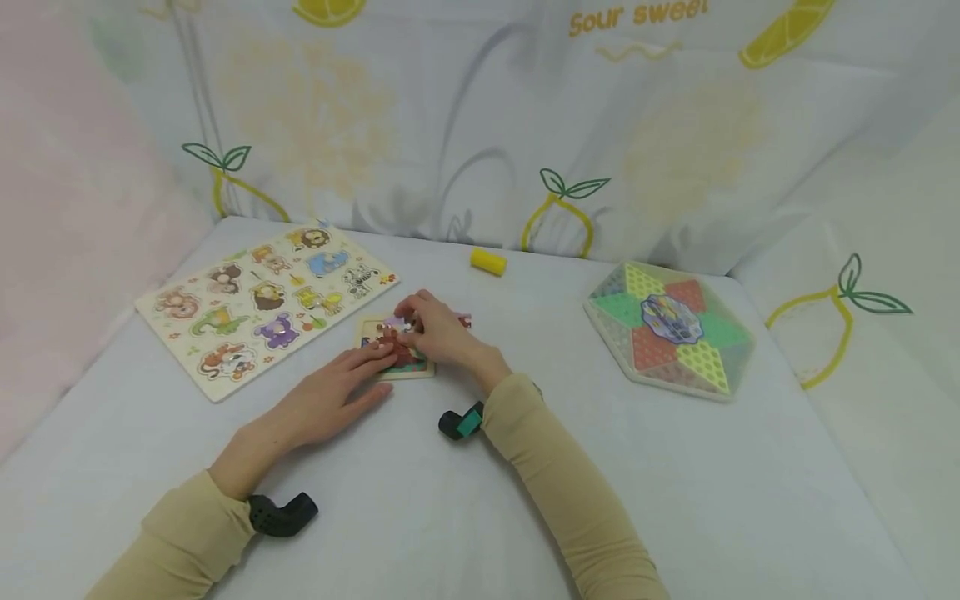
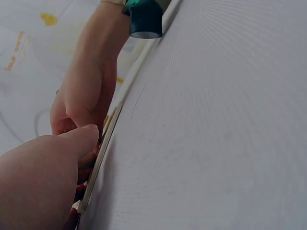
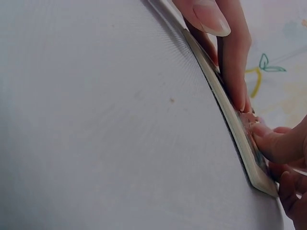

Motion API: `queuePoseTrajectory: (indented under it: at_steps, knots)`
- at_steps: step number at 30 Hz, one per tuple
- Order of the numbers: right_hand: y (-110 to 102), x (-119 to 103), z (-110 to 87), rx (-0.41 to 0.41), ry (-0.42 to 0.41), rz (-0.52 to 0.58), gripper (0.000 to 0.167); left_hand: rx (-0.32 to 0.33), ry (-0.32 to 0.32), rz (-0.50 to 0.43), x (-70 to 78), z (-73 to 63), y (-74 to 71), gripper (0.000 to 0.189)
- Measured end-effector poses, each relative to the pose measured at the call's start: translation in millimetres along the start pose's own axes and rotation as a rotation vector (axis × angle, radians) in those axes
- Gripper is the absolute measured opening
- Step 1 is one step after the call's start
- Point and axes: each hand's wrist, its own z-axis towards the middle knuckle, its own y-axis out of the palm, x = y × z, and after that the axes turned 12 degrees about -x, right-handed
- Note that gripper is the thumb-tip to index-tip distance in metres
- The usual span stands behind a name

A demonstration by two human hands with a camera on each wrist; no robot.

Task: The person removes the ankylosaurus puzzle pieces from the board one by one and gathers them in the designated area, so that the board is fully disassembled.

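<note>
A small wooden jigsaw puzzle (image 1: 412, 372) with a light frame and a brown figure lies flat on the white table, both hands over it. My left hand (image 1: 330, 396) rests on its left part with fingers stretched out, fingertips on the brown picture; the right wrist view shows those fingers (image 3: 235, 62) from the side. My right hand (image 1: 446, 333) bends over the upper right part, thumb and fingers pinching a puzzle piece (image 3: 250, 117) at the board's surface. A loose purple and red piece (image 1: 465, 320) shows beside the right hand. Fingers hide much of the picture.
A large animal peg puzzle board (image 1: 251, 321) lies to the left. To the right is a hexagonal Chinese checkers board (image 1: 675, 333) with coloured triangles. A yellow cylinder (image 1: 488, 262) lies near the table's back edge, before a lemon-print curtain (image 1: 420, 125).
</note>
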Motion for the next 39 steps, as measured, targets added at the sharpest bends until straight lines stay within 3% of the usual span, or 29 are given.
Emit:
queuePoseTrajectory:
  at_steps: [17, 31, 39]
  knots:
    - [2, 1, 0.6, 0.078, -0.032, 0.066, 0.018, 0.010, -0.005, 0.013, 0.0, -0.1, -0.1, 0.053]
    - [3, -2, 0.8, 0.083, -0.051, 0.034, 0.013, -0.001, -0.010, 0.023, -2.2, -0.7, -0.4, 0.054]
    - [-16, 6, -4.4, 0.106, -0.035, 0.126, 0.015, -0.004, -0.017, 0.017, -1.3, -0.1, 1.0, 0.055]
